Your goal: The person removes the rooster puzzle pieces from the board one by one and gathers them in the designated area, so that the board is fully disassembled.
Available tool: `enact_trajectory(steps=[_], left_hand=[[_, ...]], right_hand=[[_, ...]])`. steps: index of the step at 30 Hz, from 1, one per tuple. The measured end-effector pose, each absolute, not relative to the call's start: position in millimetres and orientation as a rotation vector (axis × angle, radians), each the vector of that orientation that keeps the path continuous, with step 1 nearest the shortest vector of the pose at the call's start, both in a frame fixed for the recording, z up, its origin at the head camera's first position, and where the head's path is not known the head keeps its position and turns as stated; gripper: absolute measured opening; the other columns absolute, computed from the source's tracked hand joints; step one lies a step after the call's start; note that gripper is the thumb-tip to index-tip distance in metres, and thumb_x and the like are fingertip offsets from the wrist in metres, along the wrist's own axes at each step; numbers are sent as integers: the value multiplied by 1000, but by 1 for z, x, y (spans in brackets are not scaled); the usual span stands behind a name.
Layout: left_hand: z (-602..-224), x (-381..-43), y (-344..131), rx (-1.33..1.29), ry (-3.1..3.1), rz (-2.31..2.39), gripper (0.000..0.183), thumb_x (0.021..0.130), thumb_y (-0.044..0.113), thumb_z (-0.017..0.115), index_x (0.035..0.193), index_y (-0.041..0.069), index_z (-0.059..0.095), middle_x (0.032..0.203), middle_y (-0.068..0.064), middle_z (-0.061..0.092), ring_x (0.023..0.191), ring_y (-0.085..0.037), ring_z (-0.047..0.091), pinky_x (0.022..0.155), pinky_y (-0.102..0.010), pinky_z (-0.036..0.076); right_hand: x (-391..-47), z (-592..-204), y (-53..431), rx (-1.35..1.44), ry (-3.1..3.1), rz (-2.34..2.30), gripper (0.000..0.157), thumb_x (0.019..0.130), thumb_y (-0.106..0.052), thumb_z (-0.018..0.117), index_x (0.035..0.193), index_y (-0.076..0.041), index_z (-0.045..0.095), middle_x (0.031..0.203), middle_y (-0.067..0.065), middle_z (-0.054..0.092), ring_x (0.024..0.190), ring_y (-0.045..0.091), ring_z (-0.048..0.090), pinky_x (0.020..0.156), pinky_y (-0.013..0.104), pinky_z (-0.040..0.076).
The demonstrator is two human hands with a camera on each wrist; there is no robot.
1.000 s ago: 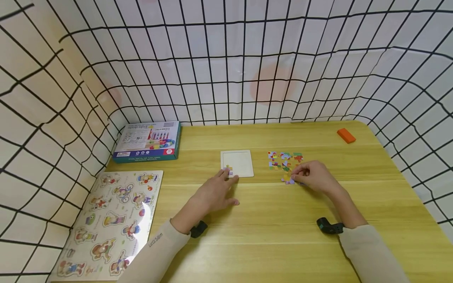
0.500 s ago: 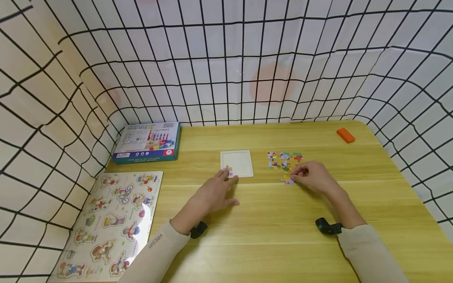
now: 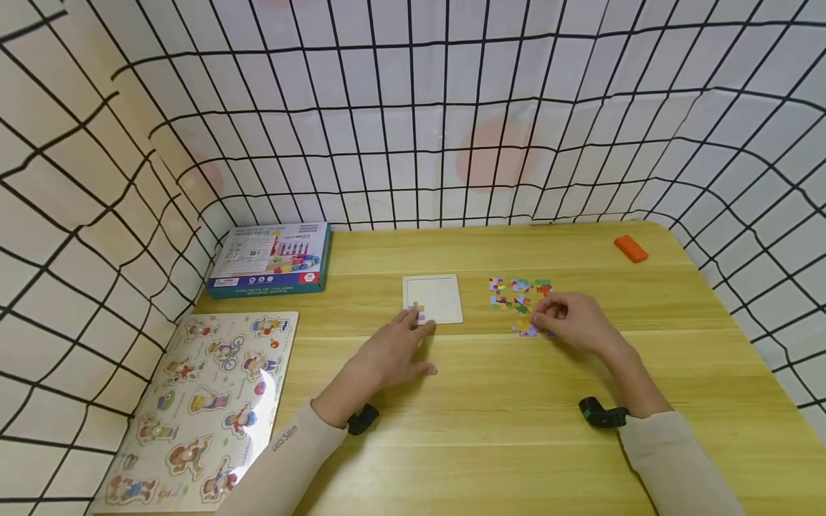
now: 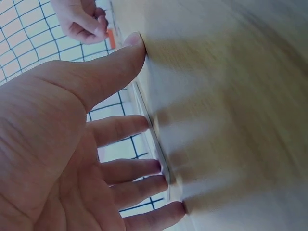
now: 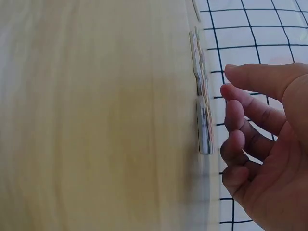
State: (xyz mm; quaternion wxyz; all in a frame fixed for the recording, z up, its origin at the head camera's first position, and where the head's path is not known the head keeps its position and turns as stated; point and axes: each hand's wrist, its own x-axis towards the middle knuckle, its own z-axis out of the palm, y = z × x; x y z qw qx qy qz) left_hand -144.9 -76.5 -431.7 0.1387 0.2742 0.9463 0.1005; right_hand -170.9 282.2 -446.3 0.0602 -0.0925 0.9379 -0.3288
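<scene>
My left hand [image 3: 390, 351] rests with fairly straight, spread fingers at the near left corner of a small square puzzle tray [image 3: 442, 294]. Its fingertips lie on the tray's edge and on a purple and yellow jigsaw piece [image 3: 419, 309] set in that corner. To the right of the tray, several colourful jigsaw pieces [image 3: 520, 284] lie loose on the table. Over the nearest of them, a yellow and purple piece [image 3: 524, 329], hovers my right hand [image 3: 571, 321], fingers loosely curled. In the right wrist view, nothing shows between the thumb and fingertips [image 5: 233, 91], which are close beside the pieces [image 5: 204, 126].
A boxed set [image 3: 271, 258] stands at the back left of the wooden table [image 3: 490, 430]. In front of it lies a large picture puzzle board [image 3: 213, 373]. An orange block [image 3: 631, 248] sits at the back right. White cloth with a black grid [image 3: 400, 107] walls the table.
</scene>
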Motion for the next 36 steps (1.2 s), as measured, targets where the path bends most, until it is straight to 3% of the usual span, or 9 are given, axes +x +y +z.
enact_trajectory(steps=[10,21,32,36], left_hand=[[-436,-142,-81,798,2761,326,81,93,57,70,159,19,42,169,-17,27,157,-35,27,125,-49,32],[-440,-141,-85,805,2766,368,82,94,58,67,160,18,39,170,-17,23,157,-36,25,125,-51,32],[-437,-141,-91,769,2769,342,83,94,59,68,161,20,38,170,-17,23,155,-36,30,119,-53,41],[-436,-142,-95,744,2758,309,83,94,59,67,161,21,38,171,-16,23,156,-36,29,120,-54,39]], right_hand=[[-175,-441,257,-342,2812,-1101,18,97,-27,74,105,-11,73,92,5,70,82,19,61,70,24,50],[-193,-442,204,-396,2769,-1297,19,97,-25,73,107,-9,74,94,6,72,84,18,64,74,24,52],[-205,-448,162,-456,2676,-1431,14,95,-18,74,105,-8,76,93,6,73,82,20,66,74,29,55],[-206,-449,152,-468,2642,-1443,19,96,-17,73,109,-4,75,97,8,75,85,19,68,78,30,56]])
